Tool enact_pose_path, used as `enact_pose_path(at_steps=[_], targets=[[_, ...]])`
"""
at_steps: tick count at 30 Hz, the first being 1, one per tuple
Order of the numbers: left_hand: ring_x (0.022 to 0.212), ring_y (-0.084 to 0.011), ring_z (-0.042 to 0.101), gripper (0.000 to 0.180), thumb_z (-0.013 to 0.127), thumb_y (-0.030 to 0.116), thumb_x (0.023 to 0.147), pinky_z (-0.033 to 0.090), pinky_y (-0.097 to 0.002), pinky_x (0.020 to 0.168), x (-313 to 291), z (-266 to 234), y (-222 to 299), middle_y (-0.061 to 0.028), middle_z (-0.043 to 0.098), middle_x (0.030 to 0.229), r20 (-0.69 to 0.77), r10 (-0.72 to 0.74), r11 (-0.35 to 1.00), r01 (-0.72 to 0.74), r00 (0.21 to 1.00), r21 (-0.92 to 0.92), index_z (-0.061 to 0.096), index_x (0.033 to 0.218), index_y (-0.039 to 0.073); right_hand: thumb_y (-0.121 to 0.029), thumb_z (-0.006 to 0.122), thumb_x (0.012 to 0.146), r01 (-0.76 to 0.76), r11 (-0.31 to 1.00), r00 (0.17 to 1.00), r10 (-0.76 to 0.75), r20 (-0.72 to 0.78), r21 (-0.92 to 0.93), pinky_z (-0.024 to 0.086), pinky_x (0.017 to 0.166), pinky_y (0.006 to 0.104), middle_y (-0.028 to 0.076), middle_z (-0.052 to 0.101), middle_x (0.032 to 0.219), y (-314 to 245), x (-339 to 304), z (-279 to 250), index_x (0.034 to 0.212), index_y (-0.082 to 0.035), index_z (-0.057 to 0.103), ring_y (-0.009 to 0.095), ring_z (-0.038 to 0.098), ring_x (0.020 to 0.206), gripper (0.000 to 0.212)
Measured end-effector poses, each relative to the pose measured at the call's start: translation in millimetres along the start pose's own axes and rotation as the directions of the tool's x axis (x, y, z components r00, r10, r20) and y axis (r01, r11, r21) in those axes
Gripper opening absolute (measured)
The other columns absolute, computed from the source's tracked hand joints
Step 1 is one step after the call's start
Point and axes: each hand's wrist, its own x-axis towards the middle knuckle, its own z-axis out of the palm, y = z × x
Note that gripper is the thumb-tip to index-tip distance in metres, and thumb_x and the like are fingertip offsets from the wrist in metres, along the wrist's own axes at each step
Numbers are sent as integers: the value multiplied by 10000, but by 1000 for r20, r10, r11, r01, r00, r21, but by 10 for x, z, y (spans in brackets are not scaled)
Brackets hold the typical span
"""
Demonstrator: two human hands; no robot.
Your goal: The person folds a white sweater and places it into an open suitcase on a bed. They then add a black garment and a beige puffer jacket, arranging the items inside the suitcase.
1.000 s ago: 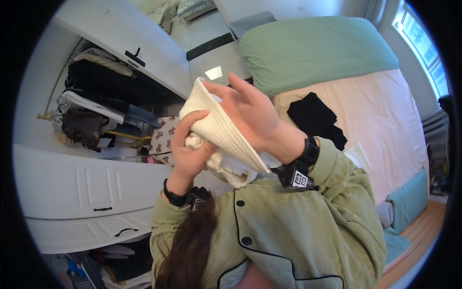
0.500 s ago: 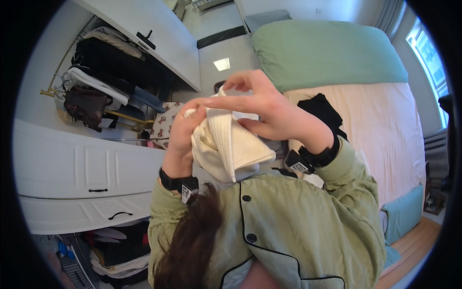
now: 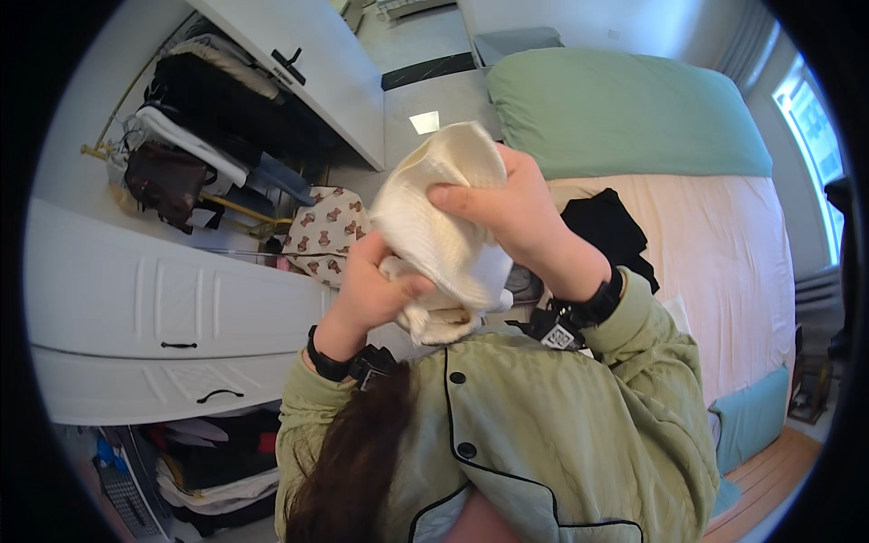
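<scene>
A cream-white cloth (image 3: pixel 444 231) with a fine textured weave is bunched up in front of my chest; I cannot tell whether it is a garment. My right hand (image 3: pixel 511 204) grips its upper right part, thumb on the near face and the other fingers hidden behind. Lower down on the left side, my left hand (image 3: pixel 376 291) pinches a fold between thumb and fingers. The top of the cloth stands up above my right thumb, and its lower end hangs in loose folds close to my shirt. Both wrists wear black bands.
To the right is a bed (image 3: pixel 715 244) with a pink sheet, a green cover (image 3: pixel 625 113) and a black garment (image 3: pixel 606 231). White drawers (image 3: pixel 172 290) stand on the left, below a clothes rack (image 3: pixel 217 100). A patterned cloth item (image 3: pixel 326 231) lies beyond my left hand.
My right hand has come down from the cloth's top edge and now grips its side. The cloth's upper part has risen and opened out, and my left hand has moved lower.
</scene>
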Motion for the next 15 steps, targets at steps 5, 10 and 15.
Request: enact_pose_path(at_steps=[5, 10, 15], targets=[[1011, -137, 595, 660, 809, 316, 770, 486, -293, 875, -129, 58, 185, -89, 637, 1133, -74, 17, 985, -4, 997, 173, 523, 1244, -44, -131, 748, 775, 24, 995, 997, -31, -75, -92, 505, 739, 262, 43, 678, 936, 21, -127, 175, 1051, 8, 640, 92, 611, 827, 327], [947, -139, 614, 363, 605, 206, 922, 496, -288, 832, -139, 67, 388, -113, 668, 1065, -133, -22, 990, 40, 991, 132, 588, 1150, -76, -178, 715, 849, 19, 999, 1000, -19, -1, -45, 496, 732, 254, 23, 671, 939, -29, -156, 198, 1044, 1, 643, 81, 599, 830, 275], [916, -149, 618, 349, 461, 196, 981, 493, -283, 805, -155, 31, 464, -123, 679, 1034, -85, -12, 995, 20, 996, 95, 595, 1128, -91, -246, 582, 963, 23, 991, 1000, -22, -5, 132, 451, 705, 227, -9, 643, 902, -9, -133, 140, 1011, -8, 649, 57, 554, 803, 252]])
